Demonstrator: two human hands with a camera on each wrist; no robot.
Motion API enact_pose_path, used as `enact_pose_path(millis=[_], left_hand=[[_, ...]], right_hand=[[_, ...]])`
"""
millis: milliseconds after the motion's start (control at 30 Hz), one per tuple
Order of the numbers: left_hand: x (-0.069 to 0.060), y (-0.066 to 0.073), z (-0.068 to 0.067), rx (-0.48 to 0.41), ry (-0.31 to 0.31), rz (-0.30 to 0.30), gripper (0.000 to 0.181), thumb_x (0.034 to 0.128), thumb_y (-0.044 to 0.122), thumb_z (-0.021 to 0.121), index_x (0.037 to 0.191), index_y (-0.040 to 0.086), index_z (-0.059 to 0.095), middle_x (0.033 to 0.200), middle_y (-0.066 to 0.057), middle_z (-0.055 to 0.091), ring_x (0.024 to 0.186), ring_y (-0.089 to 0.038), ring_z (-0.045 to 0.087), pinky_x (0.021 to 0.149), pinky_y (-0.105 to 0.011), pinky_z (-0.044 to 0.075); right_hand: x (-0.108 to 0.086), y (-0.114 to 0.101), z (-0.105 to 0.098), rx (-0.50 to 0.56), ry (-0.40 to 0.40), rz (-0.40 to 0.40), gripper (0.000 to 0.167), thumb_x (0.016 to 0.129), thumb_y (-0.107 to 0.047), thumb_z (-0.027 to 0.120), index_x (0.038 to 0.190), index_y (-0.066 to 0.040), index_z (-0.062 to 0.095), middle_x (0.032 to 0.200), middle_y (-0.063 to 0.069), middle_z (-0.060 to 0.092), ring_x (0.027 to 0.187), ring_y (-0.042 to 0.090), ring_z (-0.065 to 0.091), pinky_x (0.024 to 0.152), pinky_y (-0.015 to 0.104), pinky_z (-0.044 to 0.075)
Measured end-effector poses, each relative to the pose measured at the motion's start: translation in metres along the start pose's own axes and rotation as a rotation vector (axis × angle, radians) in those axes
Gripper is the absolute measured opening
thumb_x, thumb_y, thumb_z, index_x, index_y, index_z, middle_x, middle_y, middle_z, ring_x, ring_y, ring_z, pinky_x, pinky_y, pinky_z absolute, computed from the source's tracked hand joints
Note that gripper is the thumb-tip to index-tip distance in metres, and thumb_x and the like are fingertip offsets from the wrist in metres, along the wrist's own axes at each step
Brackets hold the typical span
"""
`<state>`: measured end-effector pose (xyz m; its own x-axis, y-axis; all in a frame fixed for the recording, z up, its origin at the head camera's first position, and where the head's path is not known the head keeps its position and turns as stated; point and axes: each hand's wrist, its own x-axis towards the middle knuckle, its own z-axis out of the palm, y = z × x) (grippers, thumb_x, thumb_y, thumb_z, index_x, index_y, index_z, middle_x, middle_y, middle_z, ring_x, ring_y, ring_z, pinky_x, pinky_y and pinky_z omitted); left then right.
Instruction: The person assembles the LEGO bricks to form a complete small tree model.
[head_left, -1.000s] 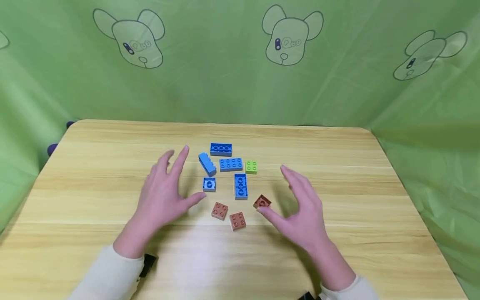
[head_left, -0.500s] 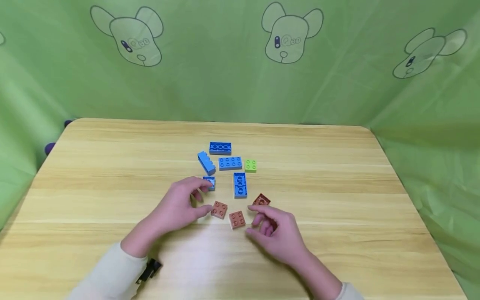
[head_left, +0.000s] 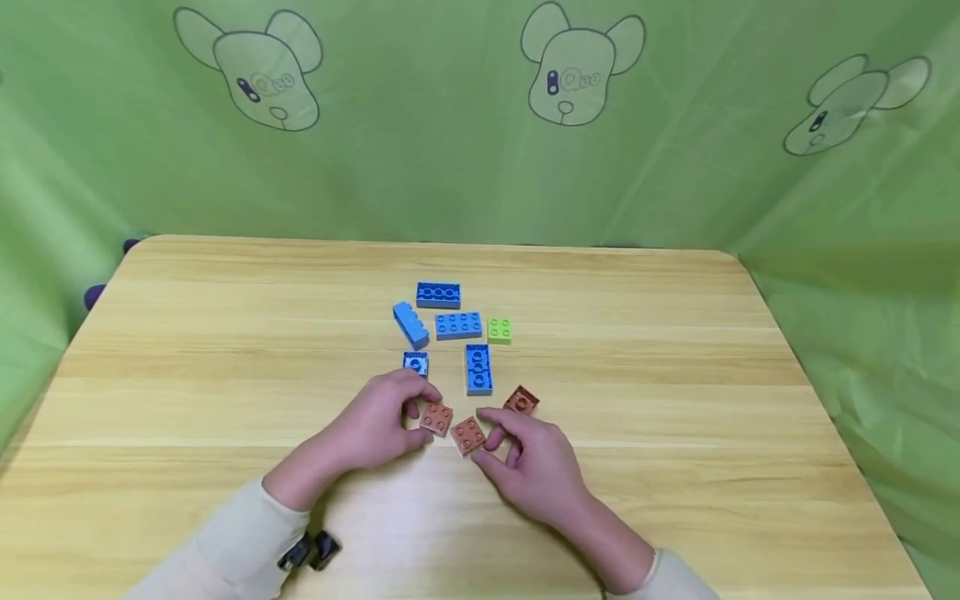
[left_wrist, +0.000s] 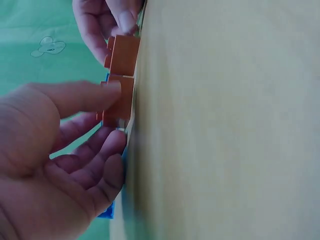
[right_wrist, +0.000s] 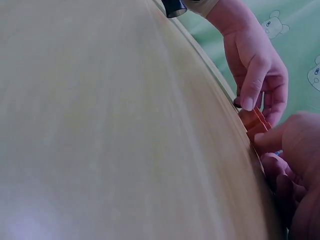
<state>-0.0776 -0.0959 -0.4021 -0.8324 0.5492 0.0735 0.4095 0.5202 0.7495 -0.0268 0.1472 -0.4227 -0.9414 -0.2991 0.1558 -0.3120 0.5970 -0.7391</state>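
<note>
Two reddish-brown square toy bricks, studs up, sit close together at the near middle of the table. My left hand (head_left: 382,421) pinches the left brown brick (head_left: 437,418); its thumb lies along the near side in the left wrist view. Thumb and index finger of my right hand (head_left: 536,467) grip the right brown brick (head_left: 468,436). Seen from the right wrist, my right thumb presses on that brick (right_wrist: 257,136). A third brown brick (head_left: 522,400), hollow side up, lies just beyond my right hand. Right behind my left fingers is a small blue brick (head_left: 415,364).
Farther back lie a hollow-up blue brick (head_left: 478,369), a stud-up blue brick (head_left: 458,325), a blue brick on its side (head_left: 410,325), another hollow-up one (head_left: 438,294) and a lime green brick (head_left: 499,331). A green curtain (head_left: 435,167) hangs behind the wooden table (head_left: 675,350).
Both hands have come inward from wide apart, fingers closing onto the two near brown bricks. The right one of these has turned slightly and shifted a little left. Other bricks stay put.
</note>
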Motion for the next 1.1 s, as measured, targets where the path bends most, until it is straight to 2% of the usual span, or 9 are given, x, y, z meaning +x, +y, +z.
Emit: enact_pose_path(millis=[100, 200, 367, 600, 733, 867, 1100], left_hand=[[0.0, 0.0, 0.001, -0.001, 0.018, -0.002, 0.035, 0.0729, 0.002, 0.086, 0.103, 0.005, 0.07, 0.088, 0.003, 0.059, 0.078, -0.016, 0.056, 0.067, -0.027, 0.051], [0.001, 0.001, 0.0, -0.009, 0.023, -0.007, 0.033, 0.0742, 0.002, 0.086, 0.103, 0.005, 0.07, 0.088, 0.003, 0.058, 0.077, -0.017, 0.056, 0.066, -0.027, 0.051], [0.002, 0.0, -0.001, -0.031, 0.033, -0.018, 0.033, 0.0752, 0.001, 0.085, 0.104, 0.005, 0.07, 0.089, 0.002, 0.059, 0.077, -0.018, 0.057, 0.064, -0.027, 0.051], [0.002, -0.002, -0.003, -0.046, 0.06, -0.04, 0.033, 0.0773, 0.003, 0.084, 0.106, 0.005, 0.07, 0.088, 0.002, 0.059, 0.076, -0.018, 0.057, 0.063, -0.028, 0.051], [0.0, -0.001, -0.003, -0.083, 0.102, -0.064, 0.034, 0.0776, 0.005, 0.085, 0.108, 0.006, 0.07, 0.087, 0.003, 0.059, 0.075, -0.016, 0.057, 0.063, -0.028, 0.051], [-0.001, 0.003, 0.001, -0.13, 0.133, -0.043, 0.035, 0.0773, 0.005, 0.086, 0.109, 0.006, 0.07, 0.088, 0.003, 0.06, 0.074, -0.017, 0.058, 0.062, -0.028, 0.051], [-0.002, 0.009, 0.01, -0.145, 0.106, -0.026, 0.033, 0.0765, 0.006, 0.087, 0.105, 0.01, 0.07, 0.089, 0.005, 0.06, 0.075, -0.017, 0.059, 0.062, -0.029, 0.052]], right_hand=[[0.003, -0.001, 0.002, -0.046, 0.027, 0.005, 0.039, 0.081, -0.015, 0.085, 0.118, -0.01, 0.072, 0.083, -0.016, 0.065, 0.049, 0.0, 0.049, 0.042, 0.023, 0.042], [0.005, -0.002, 0.003, -0.057, 0.033, 0.008, 0.04, 0.081, -0.016, 0.084, 0.119, -0.011, 0.072, 0.083, -0.018, 0.064, 0.047, 0.001, 0.048, 0.04, 0.023, 0.041], [0.008, -0.002, 0.003, -0.071, -0.011, -0.018, 0.045, 0.082, -0.018, 0.084, 0.124, -0.014, 0.07, 0.083, -0.02, 0.062, 0.047, 0.0, 0.047, 0.041, 0.023, 0.04], [0.013, -0.004, 0.003, -0.095, -0.033, -0.009, 0.036, 0.082, -0.026, 0.085, 0.114, -0.02, 0.069, 0.078, -0.021, 0.059, 0.048, 0.002, 0.046, 0.043, 0.024, 0.039], [0.015, -0.003, 0.005, -0.102, -0.001, 0.017, 0.035, 0.081, -0.027, 0.086, 0.111, -0.02, 0.069, 0.076, -0.021, 0.058, 0.049, 0.003, 0.046, 0.043, 0.025, 0.038], [0.017, -0.003, 0.008, -0.121, 0.05, 0.022, 0.036, 0.08, -0.027, 0.087, 0.11, -0.018, 0.069, 0.074, -0.02, 0.057, 0.048, 0.003, 0.045, 0.042, 0.024, 0.037], [0.017, -0.003, 0.012, -0.169, 0.053, 0.033, 0.04, 0.082, -0.032, 0.085, 0.116, -0.015, 0.071, 0.072, -0.023, 0.055, 0.047, 0.002, 0.043, 0.043, 0.025, 0.037]])
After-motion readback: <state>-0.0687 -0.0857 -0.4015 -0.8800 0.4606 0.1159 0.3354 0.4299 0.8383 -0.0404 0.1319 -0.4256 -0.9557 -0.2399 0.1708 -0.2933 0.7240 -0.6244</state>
